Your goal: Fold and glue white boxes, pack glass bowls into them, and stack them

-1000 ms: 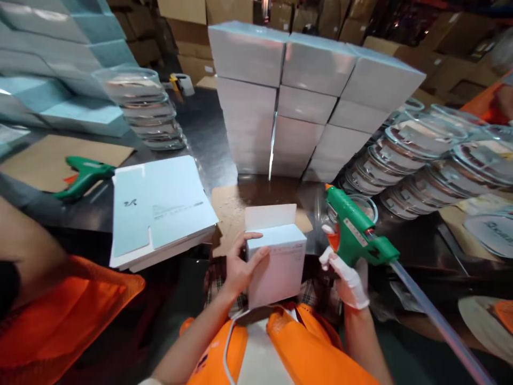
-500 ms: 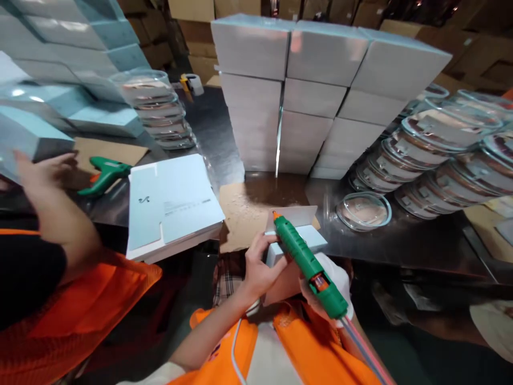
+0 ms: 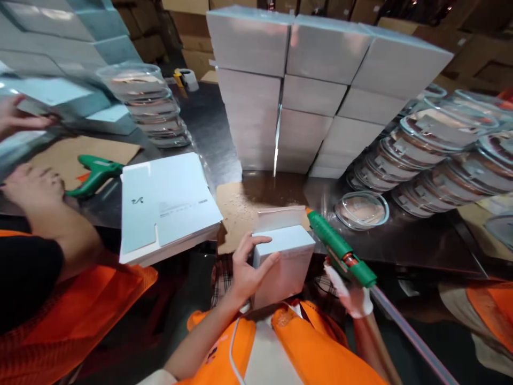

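Note:
A white box [image 3: 285, 267] stands upright in front of me with one flap [image 3: 280, 216] raised at its far side. My left hand [image 3: 250, 267] grips the box by its left side, thumb on the near face and fingers at the top edge. In my right hand [image 3: 350, 289], which wears a white glove, is a green glue gun [image 3: 336, 246] with an orange tip. The tip is just right of the raised flap, apart from the box. Clear glue sticks [image 3: 409, 334] trail from the gun's rear.
Flat white cartons [image 3: 172, 203] lie stacked at left, beside another green glue gun [image 3: 94, 174] and a co-worker's hands [image 3: 34, 184]. White boxes [image 3: 312, 96] form a wall ahead. Clear round containers [image 3: 363, 210] stand at right, more [image 3: 146, 107] at left. Cardboard [image 3: 232, 214] covers part of the table.
My right hand has moved the glue gun rightward, off the top of the box to its right side. My left hand stays on the box. The co-worker's hands have shifted at left.

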`<state>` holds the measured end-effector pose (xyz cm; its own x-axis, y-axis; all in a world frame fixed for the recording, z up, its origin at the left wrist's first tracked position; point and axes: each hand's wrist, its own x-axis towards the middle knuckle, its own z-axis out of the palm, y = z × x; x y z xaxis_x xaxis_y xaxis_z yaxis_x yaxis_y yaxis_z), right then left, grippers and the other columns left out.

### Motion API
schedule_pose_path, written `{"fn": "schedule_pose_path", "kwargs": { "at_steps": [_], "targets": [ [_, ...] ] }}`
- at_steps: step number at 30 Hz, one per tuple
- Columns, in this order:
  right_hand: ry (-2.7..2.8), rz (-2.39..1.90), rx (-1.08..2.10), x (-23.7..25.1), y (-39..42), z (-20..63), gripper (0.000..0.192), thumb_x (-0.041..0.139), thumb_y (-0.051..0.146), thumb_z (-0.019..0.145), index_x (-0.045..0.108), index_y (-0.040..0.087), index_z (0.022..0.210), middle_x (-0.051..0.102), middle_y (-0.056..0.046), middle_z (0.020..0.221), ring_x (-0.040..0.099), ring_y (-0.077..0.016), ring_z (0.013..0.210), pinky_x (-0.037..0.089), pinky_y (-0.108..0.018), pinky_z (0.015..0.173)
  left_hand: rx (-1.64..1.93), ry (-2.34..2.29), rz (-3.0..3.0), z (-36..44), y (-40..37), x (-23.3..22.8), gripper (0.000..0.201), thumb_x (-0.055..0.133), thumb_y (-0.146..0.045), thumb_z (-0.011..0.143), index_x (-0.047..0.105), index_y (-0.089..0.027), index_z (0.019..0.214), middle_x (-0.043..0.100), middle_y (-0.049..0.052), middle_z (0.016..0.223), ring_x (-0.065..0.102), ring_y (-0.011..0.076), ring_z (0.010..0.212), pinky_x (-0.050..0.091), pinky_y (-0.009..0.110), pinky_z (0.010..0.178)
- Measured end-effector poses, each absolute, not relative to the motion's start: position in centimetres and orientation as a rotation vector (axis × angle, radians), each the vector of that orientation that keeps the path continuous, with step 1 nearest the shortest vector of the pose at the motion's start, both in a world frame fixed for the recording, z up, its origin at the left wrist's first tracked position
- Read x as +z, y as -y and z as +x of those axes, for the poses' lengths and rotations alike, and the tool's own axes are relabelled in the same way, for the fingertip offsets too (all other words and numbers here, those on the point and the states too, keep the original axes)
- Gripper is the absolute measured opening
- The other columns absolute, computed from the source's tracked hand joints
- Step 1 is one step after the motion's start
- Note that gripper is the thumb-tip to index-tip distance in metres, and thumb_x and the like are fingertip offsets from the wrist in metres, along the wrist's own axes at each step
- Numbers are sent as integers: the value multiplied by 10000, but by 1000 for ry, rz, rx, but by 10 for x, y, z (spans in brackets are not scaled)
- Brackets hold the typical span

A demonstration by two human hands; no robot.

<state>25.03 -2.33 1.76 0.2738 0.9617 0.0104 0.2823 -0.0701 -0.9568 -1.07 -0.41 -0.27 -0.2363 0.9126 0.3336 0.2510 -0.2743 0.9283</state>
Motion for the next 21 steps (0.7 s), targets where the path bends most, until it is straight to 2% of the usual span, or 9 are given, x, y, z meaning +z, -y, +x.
{"fn": "schedule_pose_path", "kwargs": {
  "at_steps": [5, 7, 11, 13, 15, 16, 18, 19, 21],
  "targets": [
    [871, -1559, 1127, 14, -20, 241, 483, 820, 568, 701, 811, 183, 992, 759, -40, 703, 581, -156, 479, 489, -278, 436, 1513, -1372, 1328, -17, 3, -1, 339, 829, -534, 840, 786, -227, 979, 745, 57, 982, 692, 253, 961, 530, 342, 870],
    [809, -1552, 1272, 9, -45, 232, 565, 722, 634, 772, 808, 136, 1023, 739, -53, 647, 601, -169, 476, 490, -276, 442, 1517, -1349, 1283, -17, 3, 2, 369, 830, -560, 826, 787, -221, 965, 747, 59, 982, 692, 251, 947, 532, 337, 861],
    [840, -1634, 1361, 0, -76, 237, 628, 513, 657, 946, 794, 100, 871, 782, -147, 704, 723, -239, 559, 594, -335, 543, 1558, -1335, 1239, -17, 2, 10, 395, 841, -585, 794, 784, -214, 917, 738, 47, 936, 687, 235, 894, 532, 314, 802],
    [899, -1736, 1345, 2, -78, 251, 607, 499, 599, 1001, 784, 123, 756, 747, -123, 613, 702, -221, 513, 572, -309, 515, 1567, -1336, 1229, -19, 2, 14, 407, 841, -596, 780, 781, -210, 896, 724, 36, 887, 674, 222, 840, 522, 301, 755],
    [943, -1818, 1267, 12, -72, 263, 500, 570, 497, 1007, 771, 154, 704, 713, -70, 551, 666, -181, 495, 545, -263, 513, 1553, -1336, 1225, -20, 1, 16, 426, 842, -609, 766, 780, -205, 886, 718, 34, 864, 662, 218, 814, 514, 297, 735],
    [953, -1828, 1195, 20, -68, 266, 409, 624, 444, 989, 761, 184, 705, 727, -52, 575, 670, -166, 528, 545, -244, 542, 1538, -1328, 1222, -20, 0, 16, 435, 842, -614, 760, 781, -202, 884, 719, 36, 864, 659, 219, 814, 513, 298, 738],
    [1019, -1735, 1060, 37, -59, 261, 228, 732, 385, 927, 821, 177, 899, 817, -47, 786, 738, -166, 719, 578, -232, 674, 1493, -1278, 1207, -17, -2, 15, 449, 850, -621, 751, 781, -201, 891, 717, 39, 871, 655, 218, 809, 508, 299, 738],
    [1087, -1649, 1047, 46, -56, 255, 232, 788, 388, 883, 830, 192, 1000, 842, -51, 924, 763, -185, 838, 594, -251, 748, 1466, -1239, 1201, -15, -3, 14, 457, 857, -627, 744, 780, -201, 894, 713, 39, 871, 655, 217, 806, 506, 300, 740],
    [1234, -1449, 1172, 57, -54, 237, 407, 875, 441, 794, 821, 201, 1118, 836, -70, 1105, 769, -241, 998, 612, -318, 855, 1437, -1160, 1190, -10, -4, 12, 480, 875, -642, 723, 773, -201, 883, 718, 53, 917, 676, 233, 853, 518, 312, 774]
  ]
}}
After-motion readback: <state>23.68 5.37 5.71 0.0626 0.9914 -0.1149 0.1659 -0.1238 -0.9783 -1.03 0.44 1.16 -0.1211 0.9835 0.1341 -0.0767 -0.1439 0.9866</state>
